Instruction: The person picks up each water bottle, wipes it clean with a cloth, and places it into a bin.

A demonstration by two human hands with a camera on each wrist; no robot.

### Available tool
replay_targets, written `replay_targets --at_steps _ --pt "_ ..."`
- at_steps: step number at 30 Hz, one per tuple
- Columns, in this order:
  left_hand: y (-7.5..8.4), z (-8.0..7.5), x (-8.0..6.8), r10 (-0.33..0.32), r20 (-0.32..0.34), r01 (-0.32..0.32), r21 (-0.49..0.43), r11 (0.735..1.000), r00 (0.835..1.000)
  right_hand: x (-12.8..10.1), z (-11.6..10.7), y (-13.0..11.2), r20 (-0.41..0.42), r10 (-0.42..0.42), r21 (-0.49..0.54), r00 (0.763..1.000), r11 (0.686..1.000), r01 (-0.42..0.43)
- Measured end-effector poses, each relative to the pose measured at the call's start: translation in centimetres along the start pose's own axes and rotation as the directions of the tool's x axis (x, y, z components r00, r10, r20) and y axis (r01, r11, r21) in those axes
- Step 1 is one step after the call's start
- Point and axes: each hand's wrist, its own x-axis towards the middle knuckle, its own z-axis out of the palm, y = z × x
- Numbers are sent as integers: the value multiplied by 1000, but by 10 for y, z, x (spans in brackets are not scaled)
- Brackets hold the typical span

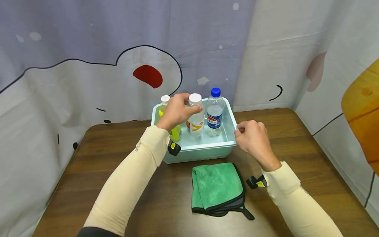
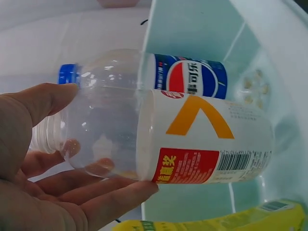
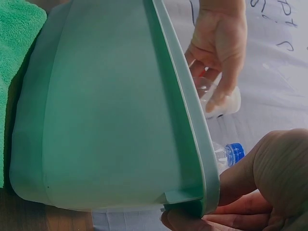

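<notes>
A pale mint plastic tub (image 1: pixel 204 153) stands on the table with three upright bottles inside. My left hand (image 1: pixel 178 111) holds the middle one, a clear bottle (image 1: pixel 195 126) with a white cap and a white, orange and red label, thumb on one side and fingers round the other near its shoulder. To its right is a blue-capped Pepsi bottle (image 1: pixel 214 113); on the left, a yellow-green bottle (image 1: pixel 176 133) is partly hidden behind my left hand. At the tub's near right corner, my right hand (image 1: pixel 253 138) grips the rim (image 3: pixel 208 185), thumb above and fingers underneath.
A folded green cloth (image 1: pixel 219 186) with black edging and a loop lies in front of the tub on the brown wooden table (image 1: pixel 118 158). Behind the table hangs a printed curtain (image 1: pixel 201 46), close to the tub's far side.
</notes>
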Motion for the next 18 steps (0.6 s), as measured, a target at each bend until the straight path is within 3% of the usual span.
replay_targets --at_steps 8,15,18 --pt "-8 6 8 -113 78 117 -49 992 991 0 0 0 9 -1 3 1000 1000 1" --pt "-12 13 11 -131 121 135 -27 990 984 -3 1 1 4 -3 3 1000 1000 3" --pt "-14 15 12 -141 144 151 -59 987 979 -4 1 1 3 -3 6 1000 1000 3"
